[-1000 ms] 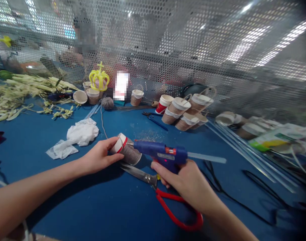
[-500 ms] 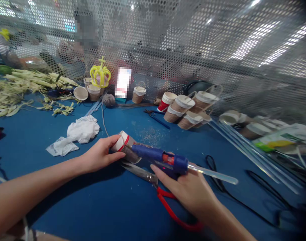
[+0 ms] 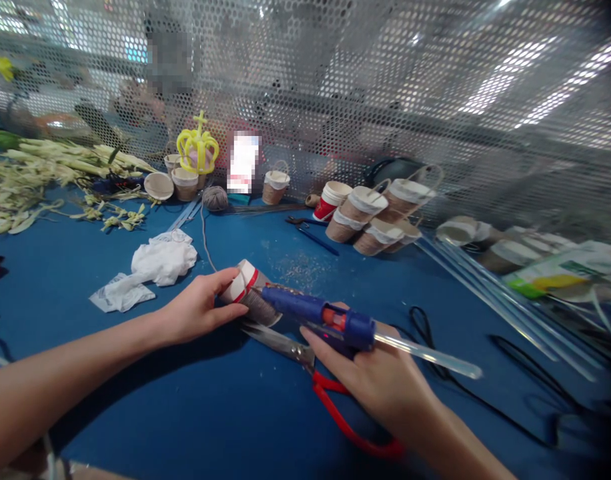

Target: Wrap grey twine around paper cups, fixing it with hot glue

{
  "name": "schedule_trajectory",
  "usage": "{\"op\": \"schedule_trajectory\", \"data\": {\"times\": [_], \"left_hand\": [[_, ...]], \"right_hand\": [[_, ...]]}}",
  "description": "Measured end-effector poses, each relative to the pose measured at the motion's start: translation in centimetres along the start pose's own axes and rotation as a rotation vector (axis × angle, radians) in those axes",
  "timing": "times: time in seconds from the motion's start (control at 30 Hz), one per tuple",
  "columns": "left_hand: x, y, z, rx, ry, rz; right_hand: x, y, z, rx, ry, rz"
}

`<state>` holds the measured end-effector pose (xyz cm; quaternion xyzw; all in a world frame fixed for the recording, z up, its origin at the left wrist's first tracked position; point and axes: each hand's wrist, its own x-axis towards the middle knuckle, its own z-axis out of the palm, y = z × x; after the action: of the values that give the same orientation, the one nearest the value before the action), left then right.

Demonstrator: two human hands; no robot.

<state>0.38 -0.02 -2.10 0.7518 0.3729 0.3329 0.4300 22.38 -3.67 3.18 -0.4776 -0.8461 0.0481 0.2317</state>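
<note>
My left hand grips a paper cup lying tilted; grey yarn wraps its lower part, and a red and white band shows near one end. A yarn strand runs from the cup back to a grey yarn ball. In my right hand is a blue hot glue gun, its nozzle at the cup's side by the edge of the wrapped yarn. A clear glue stick sticks out of its rear. Red-handled scissors lie beneath the gun, partly hidden by my right hand.
Several yarn-wrapped cups are stacked at the back right, beside blue pliers. Crumpled white plastic lies left of the cup. Clear glue sticks and a black cord are at right. A perforated metal screen stands behind.
The view has shifted slightly. Both hands keep their hold, with the nozzle still at the cup's side; the glue stick's rear end sits slightly lower and farther right.
</note>
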Motion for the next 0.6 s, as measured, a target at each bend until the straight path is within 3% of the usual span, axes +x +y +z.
{"op": "schedule_trajectory", "data": {"times": [0.13, 0.6], "left_hand": [[0.0, 0.2, -0.1, 0.049, -0.002, 0.008], [-0.1, 0.0, -0.2, 0.037, -0.013, 0.015]], "right_hand": [[0.1, 0.0, -0.2, 0.076, -0.072, 0.088], [-0.4, 1.1, 0.4, 0.043, 0.004, 0.036]]}}
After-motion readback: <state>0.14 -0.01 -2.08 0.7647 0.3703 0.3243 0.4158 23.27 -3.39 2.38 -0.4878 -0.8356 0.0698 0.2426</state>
